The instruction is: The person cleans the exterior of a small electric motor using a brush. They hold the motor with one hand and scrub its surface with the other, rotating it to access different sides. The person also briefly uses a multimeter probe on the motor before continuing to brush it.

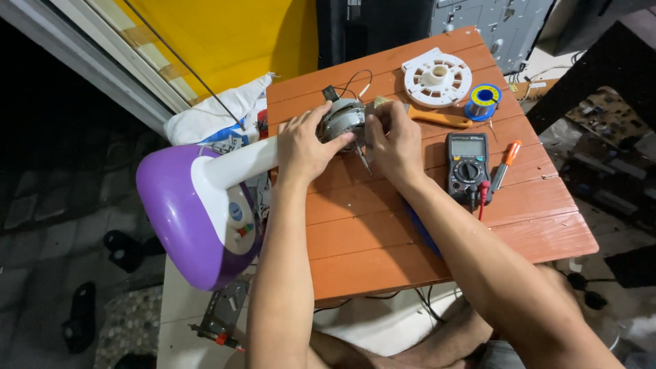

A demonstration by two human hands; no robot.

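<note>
1. Both forearms reach up from the bottom edge; the left hand (303, 145) and right hand (394, 140) close around a small round motor (343, 117), fingers curled and pressed on its sides
2. That motor, grey metal with thin wires, sits at the far left part of the red-brown slatted table (424, 236), atop a white stalk from a purple and white fan base (184, 212) hanging off the left edge
3. Bare boards lie open toward the near edge; to the right lie a multimeter (467, 162), screwdriver (506, 164), white reel (437, 76) and solder spool (484, 100)
4. Fingers hide the motor's front; a thin rod under the right hand is hard to make out
</note>
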